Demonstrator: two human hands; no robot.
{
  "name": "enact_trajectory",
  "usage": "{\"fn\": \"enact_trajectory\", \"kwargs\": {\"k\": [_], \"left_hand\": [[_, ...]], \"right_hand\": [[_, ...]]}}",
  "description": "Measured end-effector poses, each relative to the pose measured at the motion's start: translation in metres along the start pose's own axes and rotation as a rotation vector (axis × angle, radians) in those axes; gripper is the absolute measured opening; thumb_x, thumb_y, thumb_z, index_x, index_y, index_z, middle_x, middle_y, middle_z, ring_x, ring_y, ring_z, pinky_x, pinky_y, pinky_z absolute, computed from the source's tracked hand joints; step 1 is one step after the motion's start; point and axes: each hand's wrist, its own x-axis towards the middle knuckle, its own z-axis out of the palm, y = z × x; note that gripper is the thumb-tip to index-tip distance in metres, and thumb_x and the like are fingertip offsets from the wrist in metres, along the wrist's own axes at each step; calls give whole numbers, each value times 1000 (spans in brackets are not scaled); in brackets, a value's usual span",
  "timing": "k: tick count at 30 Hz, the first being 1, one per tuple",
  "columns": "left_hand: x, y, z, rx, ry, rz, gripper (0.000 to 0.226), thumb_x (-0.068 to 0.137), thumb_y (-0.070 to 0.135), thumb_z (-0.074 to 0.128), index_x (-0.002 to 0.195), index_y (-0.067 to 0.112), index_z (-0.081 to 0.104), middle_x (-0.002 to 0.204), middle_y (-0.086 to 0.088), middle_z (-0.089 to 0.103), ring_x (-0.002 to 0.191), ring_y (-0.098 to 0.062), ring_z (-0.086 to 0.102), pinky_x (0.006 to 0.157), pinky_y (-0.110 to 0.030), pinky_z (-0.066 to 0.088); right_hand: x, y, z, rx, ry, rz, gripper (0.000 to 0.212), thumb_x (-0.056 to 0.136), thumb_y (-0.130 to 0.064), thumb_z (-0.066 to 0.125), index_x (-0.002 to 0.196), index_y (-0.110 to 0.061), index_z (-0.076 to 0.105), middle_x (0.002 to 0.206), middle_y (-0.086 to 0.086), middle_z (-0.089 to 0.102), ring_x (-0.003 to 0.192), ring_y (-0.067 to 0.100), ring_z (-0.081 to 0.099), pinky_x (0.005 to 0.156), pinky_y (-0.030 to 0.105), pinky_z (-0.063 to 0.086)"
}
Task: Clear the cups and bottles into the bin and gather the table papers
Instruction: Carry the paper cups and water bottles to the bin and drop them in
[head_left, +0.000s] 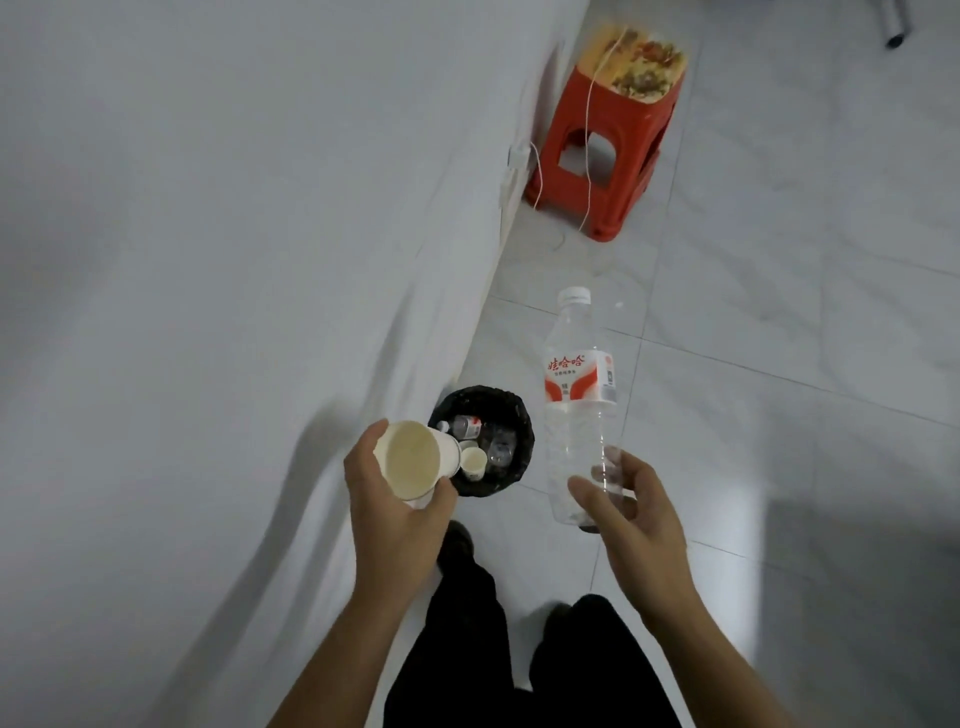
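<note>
At the foot of the white wall, on the pale tiled floor: a round bin lined with a black plastic bag. In it: a small white paper cup, clear plastic bottles. Over the bin's left rim, the left hand holds a large white paper cup; right of the bin, the right hand holds a clear labelled plastic bottle. Behind, along the wall: a red plastic stool, thin white cable draped over it.

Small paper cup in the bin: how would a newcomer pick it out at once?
On the tiled floor stands a black-lined bin. Inside, near its nearer rim, a small paper cup shows its open mouth. Its opaque cream body sets it apart from the clear plastic bottles around it.
</note>
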Motion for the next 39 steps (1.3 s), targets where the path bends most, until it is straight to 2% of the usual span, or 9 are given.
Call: {"fn": "enact_trajectory", "kwargs": {"k": [5,9,13,14,17,23,27,32,39], "left_hand": [[74,-53,67,128,-91,-70,82,68,6,86,138,11,43,130,-1,37,105,16,40,80,5,31],[125,-149,149,270,-163,-214,83,71,22,86,141,17,41,135,-4,40,120,-21,51,86,-27,45],[169,-262,229,462,-232,-314,80,74,29,83,140,17,40,135,-9,42,118,-30,54,87,-43,50],[178,-287,246,508,-252,-334,79,74,29,82,140,15,40,136,-10,42,117,-32,54,86,-43,50],[198,-353,286,640,-325,-364,80,75,30,82,139,9,39,135,-15,43,116,-36,54,85,-41,48],[199,-442,324,821,-506,-324,81,70,34,85,132,5,41,129,-18,46,112,-40,55,88,-48,49],[188,-467,324,876,-532,-403,90,71,36,87,139,9,35,136,-17,43,125,-38,48,93,-52,47],[181,-462,314,852,-655,-378,97,78,54,75,149,6,29,149,-19,32,137,-39,32,106,-50,37],[177,-354,267,570,-433,-194,56,104,41,39,149,9,37,151,-14,41,139,-29,36,112,-44,34]], "right_hand": [[66,31,32,-99,-19,165,52,83,-44,76,126,-35,47,114,-20,58,98,5,64,77,21,50],[146,96,55,-216,-85,294,41,85,-40,73,116,-40,45,103,-29,52,93,-1,59,70,16,44],[229,178,80,-374,-141,380,27,85,-43,73,94,-41,47,97,-21,56,90,7,63,74,25,51],[247,198,86,-423,-169,396,33,82,-50,72,104,-38,51,104,-16,59,96,13,64,81,33,55],[298,249,103,-567,-236,396,82,75,-64,65,141,-22,44,130,1,56,114,22,60,97,46,53],[384,317,149,-647,-299,306,80,86,-63,62,145,-12,40,133,12,57,122,28,54,95,36,46],[417,346,185,-564,-310,271,83,86,-63,63,148,-15,36,137,12,51,127,27,50,93,28,38],[413,349,187,-565,-327,259,94,86,-68,59,156,-16,25,148,14,43,137,29,41,108,37,36],[363,293,128,-681,-256,206,72,101,-56,40,157,-16,22,158,12,31,140,31,40,111,43,35]]}}
